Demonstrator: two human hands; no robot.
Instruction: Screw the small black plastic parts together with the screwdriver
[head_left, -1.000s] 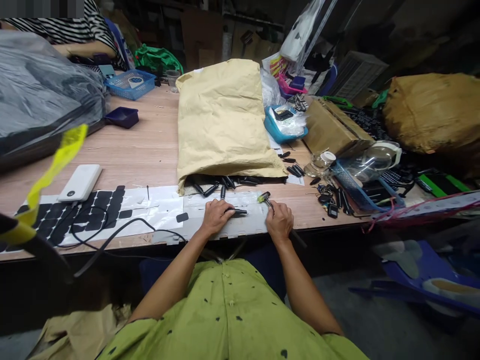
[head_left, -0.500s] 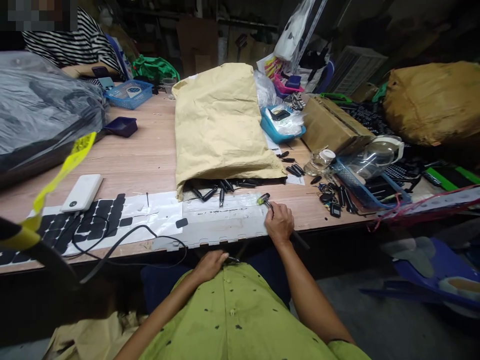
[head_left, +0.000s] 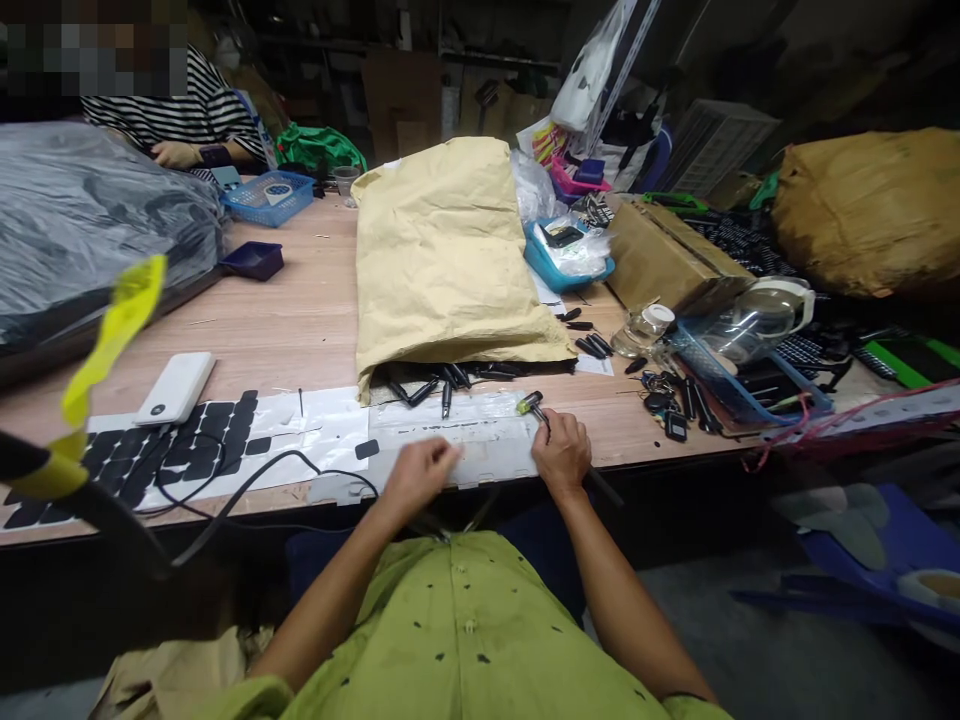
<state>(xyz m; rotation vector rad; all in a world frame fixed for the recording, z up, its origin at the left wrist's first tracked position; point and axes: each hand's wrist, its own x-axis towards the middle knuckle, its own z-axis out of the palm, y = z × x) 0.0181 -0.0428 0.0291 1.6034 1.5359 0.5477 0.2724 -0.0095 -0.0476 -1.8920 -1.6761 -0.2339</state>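
Note:
My right hand [head_left: 562, 450] is closed around a dark handle at the table's front edge. It looks like a small hammer [head_left: 527, 403], its yellow-green and dark head sticking out past my fingers and the handle's end reaching toward the lower right. My left hand [head_left: 420, 478] hovers at the near side of a pale, scuffed board [head_left: 495, 455]; motion blurs it. Its thumb and fingers are pinched together, and whatever is between them cannot be made out. Several small black oblong pieces [head_left: 446, 400] lie just beyond, at the mouth of a tan sack [head_left: 442, 250].
On the left lie a white power bank [head_left: 176, 388] with a black cable and a sheet of black stickers [head_left: 225, 425]. A blue basket [head_left: 795, 395], clear jug [head_left: 772, 310] and cardboard box [head_left: 667, 255] stand right. A person in a striped top [head_left: 217, 105] sits across the table.
My left hand has risen from beside my shirt to the board's near edge. My right hand keeps its hold on the hammer. The view has shifted slightly.

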